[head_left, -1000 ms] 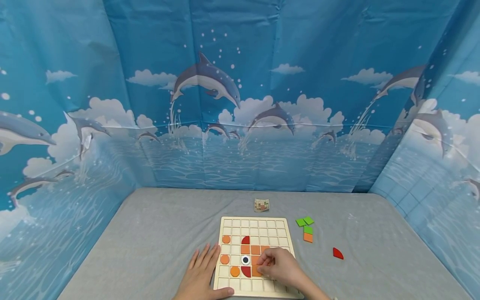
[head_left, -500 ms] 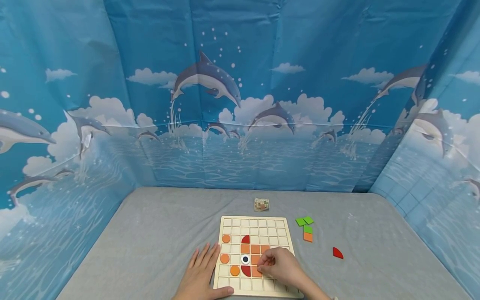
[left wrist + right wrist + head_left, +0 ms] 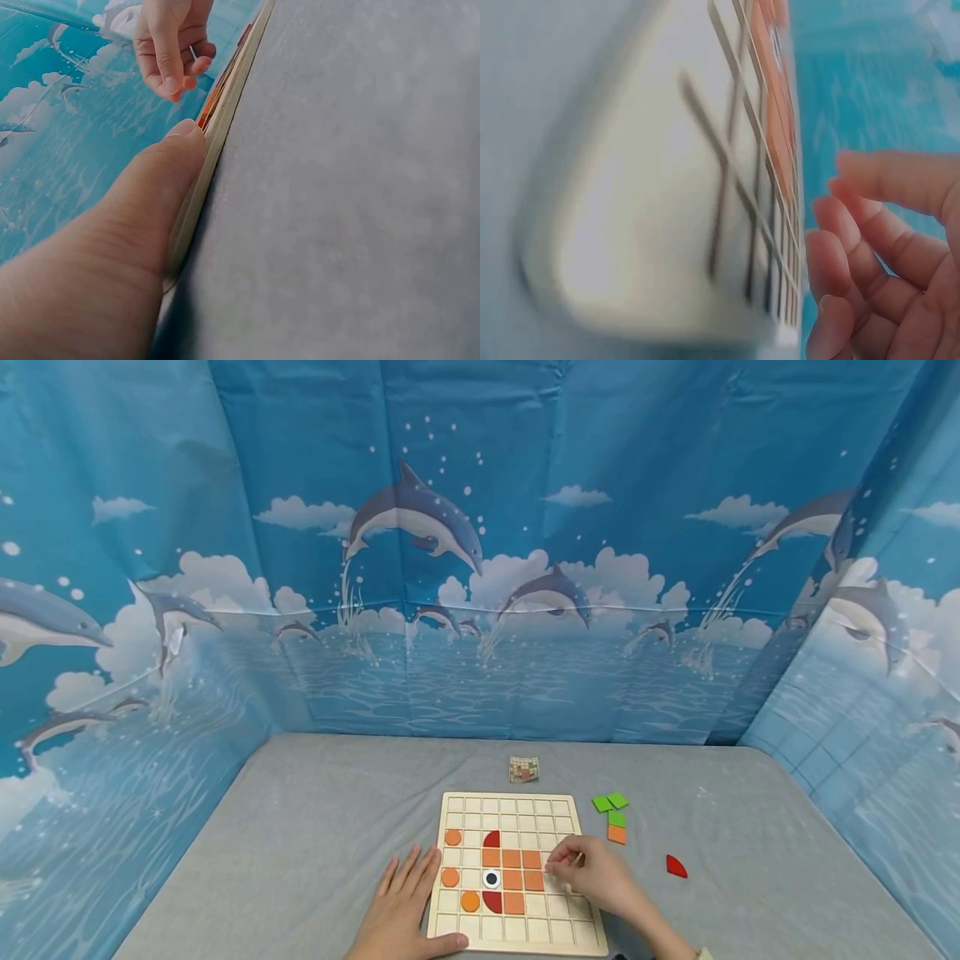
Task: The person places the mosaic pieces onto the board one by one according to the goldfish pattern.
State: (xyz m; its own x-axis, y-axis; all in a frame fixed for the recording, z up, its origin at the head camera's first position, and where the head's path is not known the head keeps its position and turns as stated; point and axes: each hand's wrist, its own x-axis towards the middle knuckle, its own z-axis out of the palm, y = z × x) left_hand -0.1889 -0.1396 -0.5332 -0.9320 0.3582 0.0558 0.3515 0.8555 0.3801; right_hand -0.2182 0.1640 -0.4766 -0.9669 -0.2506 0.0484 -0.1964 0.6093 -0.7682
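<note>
A wooden grid board (image 3: 536,932) lies on the grey table. My left hand (image 3: 399,906) rests at its left side with fingers spread, and the left wrist view has the thumb (image 3: 150,172) along the board's edge. My right hand (image 3: 600,878) hovers over the board's right part, fingers loosely bent; the right wrist view (image 3: 885,247) has nothing between them. Several orange squares (image 3: 512,880) sit in cells beside a white eye tile (image 3: 491,879). Red quarter-circles (image 3: 492,902) lie above and below that eye. Three orange discs (image 3: 470,902) are at the board's left.
Right of the board lie three green squares (image 3: 617,818) and a loose orange square (image 3: 617,835). A red quarter-circle (image 3: 677,867) is farther right. Behind the board is a small picture card (image 3: 523,769). A dolphin-print curtain (image 3: 465,685) hangs around the table's back and sides.
My right hand has let go of the orange square area and moved right and slightly up, uncovering an orange square in the eye's row. The left hand has stayed in place.
</note>
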